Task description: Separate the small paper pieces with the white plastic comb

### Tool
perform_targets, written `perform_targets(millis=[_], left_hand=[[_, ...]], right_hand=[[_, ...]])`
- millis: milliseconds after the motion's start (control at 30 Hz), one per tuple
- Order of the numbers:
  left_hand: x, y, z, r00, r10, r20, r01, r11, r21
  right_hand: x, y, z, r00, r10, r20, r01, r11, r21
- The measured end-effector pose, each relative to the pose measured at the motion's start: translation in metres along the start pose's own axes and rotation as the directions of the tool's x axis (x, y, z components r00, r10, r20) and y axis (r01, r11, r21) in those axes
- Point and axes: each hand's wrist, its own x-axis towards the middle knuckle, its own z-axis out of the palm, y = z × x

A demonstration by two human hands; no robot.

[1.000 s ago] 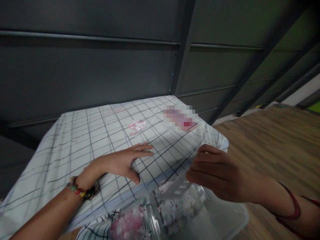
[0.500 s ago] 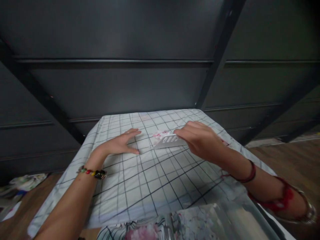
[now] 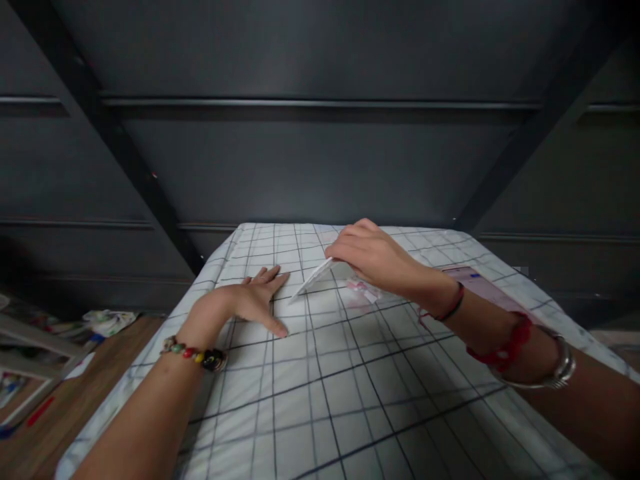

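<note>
My left hand [image 3: 257,300] rests on the checked cloth [image 3: 300,387], fingers spread and holding nothing. Between thumb and fingers, my right hand [image 3: 367,253] pinches the upper end of a thin white flat piece [image 3: 313,279]. The piece tilts, nearly edge-on to me, and its lower end comes down close to the cloth, just right of my left fingers. Whether it touches the cloth I cannot tell. Below my right hand lies a small clear packet [image 3: 363,291] with pink and white contents, partly behind the wrist.
Beneath my right forearm, a flat pinkish panel with a dark edge [image 3: 480,287] lies on the cloth. A dark panelled wall [image 3: 320,160] stands right behind the table. On the floor at left are a white rack [image 3: 40,367], crumpled fabric [image 3: 110,322] and a red stick-like object [image 3: 40,411].
The view has shifted. My right hand has turned the white piece from showing its slotted face to nearly edge-on, nearer my left hand. My left fingers have spread lower on the cloth.
</note>
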Motion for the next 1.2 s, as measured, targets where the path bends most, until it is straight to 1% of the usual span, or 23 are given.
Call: perform_targets(millis=[100,233,333,467,600,667,733,800,867,933,1067,1133,1200], left_hand=[[-0.004,-0.001,-0.004,0.999,-0.039,0.011,0.039,0.999,-0.012],[-0.004,-0.005,-0.005,0.999,-0.032,0.012,0.032,0.999,-0.021],[-0.003,-0.008,-0.003,1.000,-0.026,0.003,0.026,1.000,0.001],[-0.002,-0.012,-0.002,1.000,0.011,-0.016,-0.011,1.000,0.012],[-0.002,-0.013,-0.002,1.000,-0.009,0.011,0.009,1.000,0.005],[0.000,-0.011,-0.001,1.000,-0.027,-0.003,0.027,1.000,-0.008],[0.004,-0.007,0.002,0.998,-0.023,-0.060,0.022,1.000,-0.013],[0.010,0.000,0.007,0.991,0.035,-0.133,-0.037,0.999,-0.015],[0.016,0.007,0.013,0.974,0.127,-0.189,-0.134,0.991,-0.023],[0.021,0.014,0.018,0.956,0.199,-0.215,-0.207,0.978,-0.017],[0.026,0.022,0.026,0.942,0.263,-0.206,-0.261,0.965,0.040],[0.026,0.023,0.028,0.946,0.259,-0.196,-0.254,0.966,0.051],[0.026,0.023,0.029,0.955,0.237,-0.181,-0.231,0.972,0.051]], right_hand=[[0.011,0.002,0.009,1.000,-0.026,-0.011,0.026,1.000,-0.010],[0.021,0.002,0.018,0.995,-0.080,0.065,0.082,0.996,-0.024],[0.016,0.004,0.019,0.984,-0.115,0.136,0.114,0.993,0.018],[-0.002,0.008,0.004,0.967,-0.135,0.217,0.122,0.990,0.072],[-0.014,0.010,-0.022,0.957,-0.133,0.258,0.126,0.991,0.044],[-0.020,0.011,-0.032,0.972,-0.110,0.206,0.113,0.994,-0.001],[-0.028,0.015,-0.039,0.993,-0.055,0.108,0.060,0.997,-0.044],[-0.038,0.021,-0.042,1.000,0.011,0.026,-0.009,0.996,-0.093],[-0.051,0.024,-0.044,0.997,0.074,-0.009,-0.074,0.980,-0.183],[-0.061,0.022,-0.045,0.991,0.132,-0.037,-0.137,0.945,-0.297],[-0.069,0.001,-0.042,0.974,0.203,-0.106,-0.229,0.877,-0.422],[-0.066,-0.013,-0.038,0.971,0.224,-0.086,-0.238,0.855,-0.460],[-0.059,-0.025,-0.034,0.975,0.214,-0.065,-0.220,0.864,-0.453]])
